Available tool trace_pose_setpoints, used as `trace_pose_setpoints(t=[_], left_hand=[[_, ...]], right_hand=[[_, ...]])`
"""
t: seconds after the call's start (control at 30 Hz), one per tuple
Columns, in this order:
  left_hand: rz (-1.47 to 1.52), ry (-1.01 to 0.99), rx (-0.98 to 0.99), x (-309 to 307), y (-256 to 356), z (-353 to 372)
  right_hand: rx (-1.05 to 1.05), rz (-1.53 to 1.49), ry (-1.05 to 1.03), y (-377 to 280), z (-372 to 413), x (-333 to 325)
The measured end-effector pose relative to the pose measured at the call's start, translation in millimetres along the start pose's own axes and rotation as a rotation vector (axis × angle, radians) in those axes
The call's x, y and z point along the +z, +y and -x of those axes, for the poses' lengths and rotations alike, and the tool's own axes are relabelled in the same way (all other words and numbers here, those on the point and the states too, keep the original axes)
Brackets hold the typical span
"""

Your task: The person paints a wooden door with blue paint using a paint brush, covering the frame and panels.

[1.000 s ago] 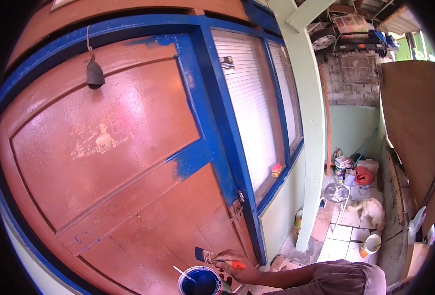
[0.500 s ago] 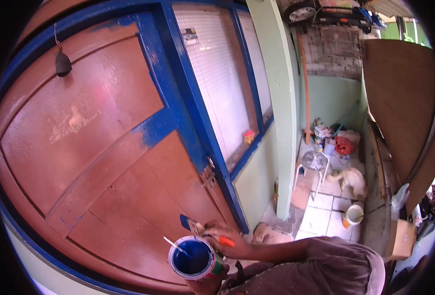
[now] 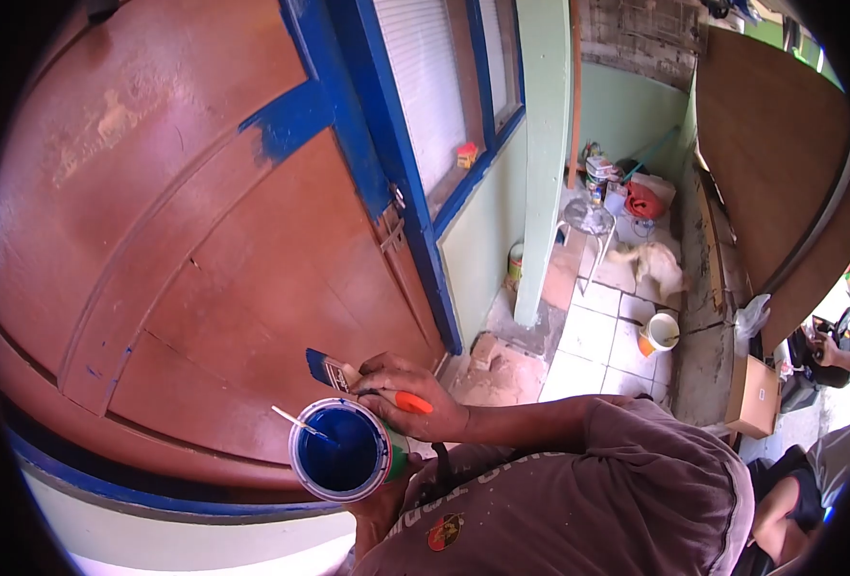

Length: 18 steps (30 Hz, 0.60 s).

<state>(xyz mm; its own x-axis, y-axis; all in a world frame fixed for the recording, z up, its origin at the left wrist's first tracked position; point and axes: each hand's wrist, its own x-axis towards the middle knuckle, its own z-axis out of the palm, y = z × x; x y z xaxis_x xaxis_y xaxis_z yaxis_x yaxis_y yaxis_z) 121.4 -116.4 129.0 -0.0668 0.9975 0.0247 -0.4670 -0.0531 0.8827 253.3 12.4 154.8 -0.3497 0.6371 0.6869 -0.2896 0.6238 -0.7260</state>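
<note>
My right hand (image 3: pixel 410 394) is closed around a paintbrush (image 3: pixel 334 370) with blue-coated bristles and an orange handle end. The brush is just above the rim of a paint can (image 3: pixel 391 459) that holds blue paint (image 3: pixel 343 451). A thin white stick (image 3: pixel 295 420) leans in the paint. From underneath, my left hand (image 3: pixel 379 509) grips the can; most of its fingers are hidden behind it. Beyond the can is a brown panelled door (image 3: pixel 252 278), with blue paint on part of its rail (image 3: pixel 295 120) and along its edge.
A blue-framed window (image 3: pixel 425 106) adjoins the door. On the tiled floor are a stool (image 3: pixel 588 219), a pale furry animal (image 3: pixel 655 267) and a white bucket (image 3: pixel 657 333). A cardboard box (image 3: pixel 753 396) stands at right, near another person's hand (image 3: pixel 836 357).
My view has tilted downward, so the door and floor sit higher in it. The brush and can appear farther up and left, both still held, with the brush still beside the can's rim.
</note>
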Motion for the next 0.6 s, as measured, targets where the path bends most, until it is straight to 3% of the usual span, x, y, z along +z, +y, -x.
trace_pose_setpoints(t=[0.17,0.23,0.3,0.4,0.43,0.53,0.6], left_hand=[[0.337,0.003,-0.091,-26.1,7.7,11.9],[0.478,0.001,-0.118,-36.7,13.2,16.7],[0.631,-0.005,-0.146,-48.9,19.1,18.4],[0.974,-0.040,-0.193,-58.6,18.1,12.3],[1.113,-0.054,-0.208,-59.5,17.7,8.6],[1.161,-0.036,-0.165,-54.2,18.9,-4.6],[1.167,-0.082,-0.114,-51.0,16.0,-18.8]], right_hand=[[0.024,0.047,-0.012,3.7,-1.0,26.8],[0.258,-0.145,0.036,-1.5,-4.9,32.8],[0.300,-0.144,0.049,10.9,-7.5,36.4],[0.603,-0.402,0.156,9.2,-17.0,27.0],[0.616,-0.373,0.168,7.3,-22.6,21.0],[0.435,-0.248,0.193,16.4,-35.9,-0.6],[0.473,-0.300,0.178,9.5,-56.9,-21.5]])
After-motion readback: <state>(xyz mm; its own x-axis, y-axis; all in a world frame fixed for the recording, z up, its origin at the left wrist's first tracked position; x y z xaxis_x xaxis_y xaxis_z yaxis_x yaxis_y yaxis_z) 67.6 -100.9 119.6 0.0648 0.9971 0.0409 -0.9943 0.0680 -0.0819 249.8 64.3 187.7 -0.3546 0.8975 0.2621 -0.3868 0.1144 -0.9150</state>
